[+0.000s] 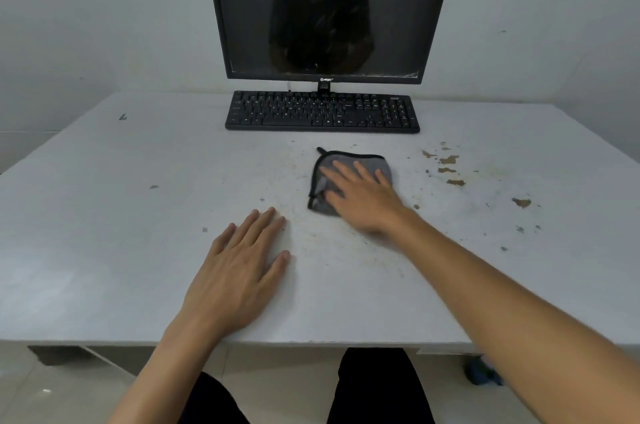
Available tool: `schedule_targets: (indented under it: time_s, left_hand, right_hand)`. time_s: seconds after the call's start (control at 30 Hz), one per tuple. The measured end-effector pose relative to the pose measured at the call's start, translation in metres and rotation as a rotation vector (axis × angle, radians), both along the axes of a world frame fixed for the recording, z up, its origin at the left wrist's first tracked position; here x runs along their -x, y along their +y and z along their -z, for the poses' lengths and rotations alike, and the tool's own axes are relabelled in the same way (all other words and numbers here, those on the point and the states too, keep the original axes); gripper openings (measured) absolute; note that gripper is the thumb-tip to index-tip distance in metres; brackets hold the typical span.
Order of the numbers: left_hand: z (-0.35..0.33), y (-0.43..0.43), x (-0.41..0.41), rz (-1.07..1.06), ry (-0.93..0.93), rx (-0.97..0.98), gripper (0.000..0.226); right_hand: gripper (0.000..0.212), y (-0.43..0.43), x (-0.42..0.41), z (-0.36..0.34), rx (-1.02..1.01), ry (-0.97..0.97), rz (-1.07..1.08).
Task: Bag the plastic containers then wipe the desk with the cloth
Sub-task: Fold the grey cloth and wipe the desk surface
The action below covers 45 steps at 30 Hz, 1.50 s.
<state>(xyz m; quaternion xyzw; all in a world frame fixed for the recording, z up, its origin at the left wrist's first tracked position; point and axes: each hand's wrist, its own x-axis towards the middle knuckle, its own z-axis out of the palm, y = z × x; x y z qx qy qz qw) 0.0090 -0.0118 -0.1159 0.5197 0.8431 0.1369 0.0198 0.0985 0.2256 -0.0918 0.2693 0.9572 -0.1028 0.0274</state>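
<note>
Head view: small grey folded cloth w/ black trim (353, 161) lay on pale worktop (104, 222), just in front of black keyboard (322, 113). R hand (363, 200) pressed it, fingers (362, 172) straight and spread. L hand (242, 267) lay flat, further from keyboard. Cloth looked soft and light; prob. best pinched at an edge.

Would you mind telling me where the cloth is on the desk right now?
In the head view, the grey cloth lies flat on the desk, just right of centre, under the right hand and just in front of the keyboard.
</note>
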Motion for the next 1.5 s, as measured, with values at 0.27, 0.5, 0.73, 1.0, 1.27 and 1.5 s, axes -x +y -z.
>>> schedule_targets:
  time_s: [0.27, 0.5, 0.73, 1.0, 1.27, 1.5]
  left_hand:
    - [-0.014, 0.038, -0.015, 0.009, -0.118, 0.105, 0.073]
    - [-0.012, 0.090, -0.028, 0.145, -0.086, 0.096, 0.071]
    - [-0.003, 0.117, -0.031, 0.174, -0.060, 0.028, 0.070]
    - [-0.001, 0.113, -0.029, 0.177, -0.028, 0.012, 0.069]
    - [-0.003, 0.116, -0.031, 0.167, -0.034, -0.002, 0.068]
    - [-0.014, 0.149, -0.029, 0.233, -0.122, 0.079, 0.061]
  right_hand:
    - [0.056, -0.018, -0.089, 0.001, 0.003, -0.002, 0.101]
    - [0.059, -0.051, -0.185, -0.003, 0.050, -0.022, 0.034]
    - [0.063, 0.027, -0.114, 0.004, 0.006, 0.000, 0.236]
    - [0.064, 0.114, -0.094, -0.003, 0.002, -0.038, 0.236]
    - [0.058, 0.052, -0.149, 0.004, 0.013, 0.052, 0.237]
    - [0.054, 0.004, -0.228, -0.008, 0.070, 0.074, 0.131]
